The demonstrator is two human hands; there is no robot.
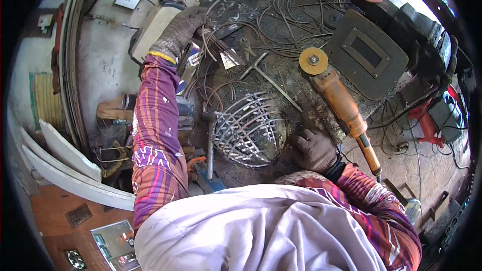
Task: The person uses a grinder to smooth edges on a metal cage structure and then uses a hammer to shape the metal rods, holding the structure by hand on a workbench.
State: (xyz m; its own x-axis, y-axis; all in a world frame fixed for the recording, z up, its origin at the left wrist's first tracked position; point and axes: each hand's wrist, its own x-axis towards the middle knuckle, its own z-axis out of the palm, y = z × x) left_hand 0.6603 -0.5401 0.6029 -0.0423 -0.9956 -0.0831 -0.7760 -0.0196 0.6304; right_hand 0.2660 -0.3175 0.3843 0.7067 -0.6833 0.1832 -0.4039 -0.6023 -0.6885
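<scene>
My left hand (187, 24), in a grey knitted glove with a yellow cuff, reaches to the far left of the bench. Its fingers curl down beside a bundle of thin dark rods (219, 47) with a white wrapper; what they grip, if anything, is hidden. My right hand (314, 149), in a brown glove, rests on the bench as a loose fist, with nothing seen in it. Between my arms lies a rounded openwork frame of welded metal strips (248, 130), just left of the right hand. A hammer (210, 140) lies against its left side.
An angle grinder (341, 100) with a yellow disc lies right of the frame, beside a welding mask (369, 55). A T-shaped metal piece (271, 81) lies beyond the frame. Bent wire rods (286, 15) cover the far bench. Cables (401, 130) trail at right; white curved panels (75, 170) stand left.
</scene>
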